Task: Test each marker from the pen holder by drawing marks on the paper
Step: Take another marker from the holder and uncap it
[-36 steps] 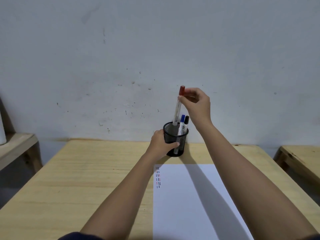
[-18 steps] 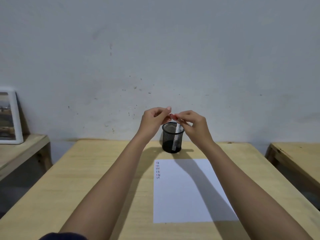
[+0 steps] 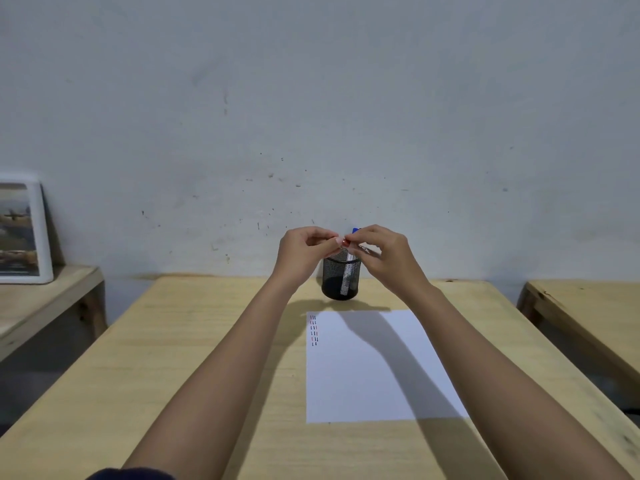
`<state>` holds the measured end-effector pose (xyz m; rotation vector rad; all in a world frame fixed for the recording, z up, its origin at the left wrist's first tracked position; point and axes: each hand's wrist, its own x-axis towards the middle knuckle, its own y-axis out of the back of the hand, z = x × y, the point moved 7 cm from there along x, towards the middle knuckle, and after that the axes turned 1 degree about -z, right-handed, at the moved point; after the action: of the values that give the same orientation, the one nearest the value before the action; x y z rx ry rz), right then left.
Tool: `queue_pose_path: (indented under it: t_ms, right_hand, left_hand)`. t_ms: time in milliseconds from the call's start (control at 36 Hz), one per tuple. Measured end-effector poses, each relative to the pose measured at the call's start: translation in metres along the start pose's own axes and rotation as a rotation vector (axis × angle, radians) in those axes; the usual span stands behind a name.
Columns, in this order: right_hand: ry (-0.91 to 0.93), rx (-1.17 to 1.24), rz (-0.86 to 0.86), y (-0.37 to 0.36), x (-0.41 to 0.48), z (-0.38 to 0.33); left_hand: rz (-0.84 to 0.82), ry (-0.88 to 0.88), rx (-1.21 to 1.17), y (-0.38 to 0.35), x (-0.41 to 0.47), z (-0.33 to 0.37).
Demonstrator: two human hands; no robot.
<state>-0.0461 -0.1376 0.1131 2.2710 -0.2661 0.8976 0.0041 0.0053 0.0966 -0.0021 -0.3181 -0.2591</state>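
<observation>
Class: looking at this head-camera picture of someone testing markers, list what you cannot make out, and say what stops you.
- Red marker, head view: only a red bit shows; both hands cover the rest, so cap on or off is unclear.
- Pen holder: hands and dark mesh hide how many markers remain.
- Marks on the paper: too small to judge.
- Framed picture: cut by the left edge.

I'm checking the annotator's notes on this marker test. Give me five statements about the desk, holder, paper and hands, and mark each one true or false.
1. The pen holder stands beyond the paper's far edge. True.
2. The paper is blank. False: short red and dark marks sit near its upper left corner.
3. Both the left hand and the right hand meet above the holder, pinching a red-tipped marker. True.
4. The holder lies tipped over. False: it stands upright.
5. A framed picture leans on the wall at left. True.
</observation>
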Motion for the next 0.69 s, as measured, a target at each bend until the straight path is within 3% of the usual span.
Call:
queue_pose_path:
  t_ms: [194,333,694]
  right_hand:
    - [-0.133,0.005,-0.023,0.011,-0.012,0.022]
    - [-0.130,-0.013,-0.010,0.012,-0.018,0.026]
    - [-0.100,-0.175,-0.096,0.006,-0.021,0.025]
  left_hand:
    - [0.107,0.037,-0.200,0.025,-0.009,-0.008]
    - [0.112,0.071,-0.252,0.029,-0.017,-0.020]
    - [0.028,-0.015,0.127,0.023,-0.025,-0.020]
